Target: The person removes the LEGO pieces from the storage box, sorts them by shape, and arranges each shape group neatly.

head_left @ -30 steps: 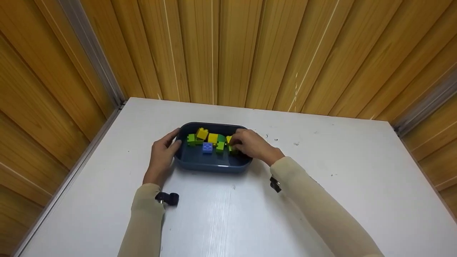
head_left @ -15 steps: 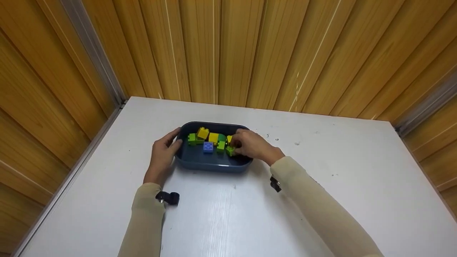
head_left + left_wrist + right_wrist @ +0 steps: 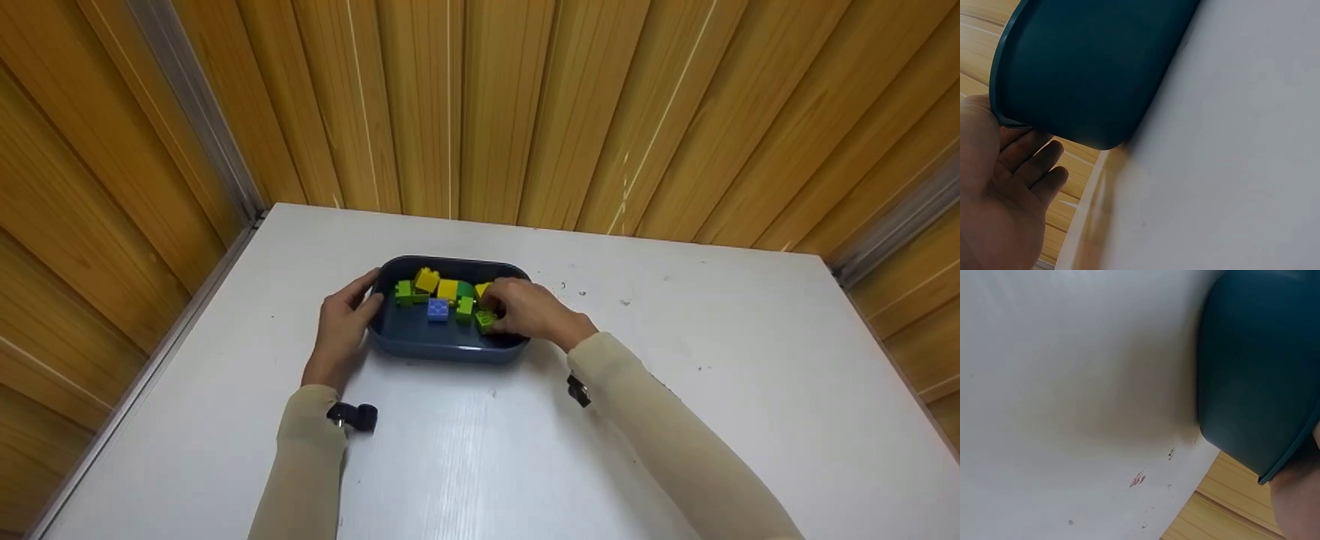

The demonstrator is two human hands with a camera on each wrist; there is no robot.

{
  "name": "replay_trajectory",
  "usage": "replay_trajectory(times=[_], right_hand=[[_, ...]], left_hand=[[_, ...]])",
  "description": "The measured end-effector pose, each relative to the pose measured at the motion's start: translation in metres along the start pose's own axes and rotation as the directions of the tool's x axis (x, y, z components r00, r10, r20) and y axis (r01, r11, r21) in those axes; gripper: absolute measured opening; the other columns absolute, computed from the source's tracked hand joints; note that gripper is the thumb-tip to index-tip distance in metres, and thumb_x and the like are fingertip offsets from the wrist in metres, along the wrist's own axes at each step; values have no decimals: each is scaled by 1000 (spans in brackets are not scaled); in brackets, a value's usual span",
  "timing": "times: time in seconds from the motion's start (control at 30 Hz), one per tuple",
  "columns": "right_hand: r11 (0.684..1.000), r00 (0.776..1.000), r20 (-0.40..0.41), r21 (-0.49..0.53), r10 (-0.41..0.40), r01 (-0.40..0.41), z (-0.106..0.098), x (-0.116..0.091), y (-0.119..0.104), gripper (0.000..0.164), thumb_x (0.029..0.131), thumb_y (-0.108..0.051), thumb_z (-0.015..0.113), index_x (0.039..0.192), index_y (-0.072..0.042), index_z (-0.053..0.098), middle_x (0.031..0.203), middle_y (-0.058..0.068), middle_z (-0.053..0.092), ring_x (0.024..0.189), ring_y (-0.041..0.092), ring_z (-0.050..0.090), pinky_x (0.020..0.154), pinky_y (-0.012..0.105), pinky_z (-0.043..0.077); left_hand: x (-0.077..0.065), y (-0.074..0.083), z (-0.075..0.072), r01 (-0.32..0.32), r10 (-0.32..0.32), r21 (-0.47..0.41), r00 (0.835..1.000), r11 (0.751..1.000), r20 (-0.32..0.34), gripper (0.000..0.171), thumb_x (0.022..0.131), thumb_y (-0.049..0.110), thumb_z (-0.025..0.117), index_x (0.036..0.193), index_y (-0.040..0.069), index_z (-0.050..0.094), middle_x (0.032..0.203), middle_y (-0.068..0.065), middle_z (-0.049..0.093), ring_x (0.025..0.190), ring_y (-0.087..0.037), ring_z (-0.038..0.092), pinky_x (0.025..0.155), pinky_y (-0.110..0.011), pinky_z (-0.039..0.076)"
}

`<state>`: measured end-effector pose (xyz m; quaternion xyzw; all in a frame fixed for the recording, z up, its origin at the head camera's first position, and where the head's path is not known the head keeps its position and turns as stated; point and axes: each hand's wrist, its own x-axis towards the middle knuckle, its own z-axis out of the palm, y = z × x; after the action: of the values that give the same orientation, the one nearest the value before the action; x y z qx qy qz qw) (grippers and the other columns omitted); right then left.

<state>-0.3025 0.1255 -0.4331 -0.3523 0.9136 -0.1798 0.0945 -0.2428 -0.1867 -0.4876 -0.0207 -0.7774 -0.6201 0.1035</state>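
Observation:
A dark blue rectangular tray [image 3: 420, 350] stands on the white table, holding several toy building bricks. My left hand [image 3: 341, 322] grips its left end, thumb over the rim and fingers along the outside; in the left wrist view the fingers curl beside the tray wall [image 3: 1084, 84]. Inside the right end, my right hand [image 3: 532, 307] pinches a lime green brick [image 3: 485, 322], tilted with its studs showing. Right beside it lie another green brick [image 3: 465, 308] and a purple-blue brick [image 3: 438, 309]. In the right wrist view the tray wall [image 3: 1258, 377] hides the fingers.
Yellow bricks [image 3: 427, 280] and green ones [image 3: 405, 292] lie along the tray's far side. The white table [image 3: 465, 442] spreads around the tray, with small marks to the right. Wood-patterned panels [image 3: 487, 112] rise behind it.
The green brick in my right hand has turned and shifted toward the tray's near side, so its studs now show. My left hand keeps its place on the rim.

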Motion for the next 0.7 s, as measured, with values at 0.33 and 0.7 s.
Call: replay_trajectory(times=[0.33,0.7], right_hand=[[997,1000,-4,76,21,-21,-4,-5,3,37,91,-22,85,121,-4,75,117,7,67,106,22,63,102,40,55],[967,993,-114,256,22,8,-17,-20,6,36,95,-18,82,126,-4,72,122,9,70,110,25,67,101,41,57]], left_hand=[[2,-2,4,2,-2,-34,1000,999,6,45,108,9,61,153,7,58,155,-10,56,148,-21,46,121,-34,38],[2,-2,9,45,-46,-39,999,998,-11,45,109,9,59,154,9,57,157,-8,55,149,-20,44,121,-32,38]])
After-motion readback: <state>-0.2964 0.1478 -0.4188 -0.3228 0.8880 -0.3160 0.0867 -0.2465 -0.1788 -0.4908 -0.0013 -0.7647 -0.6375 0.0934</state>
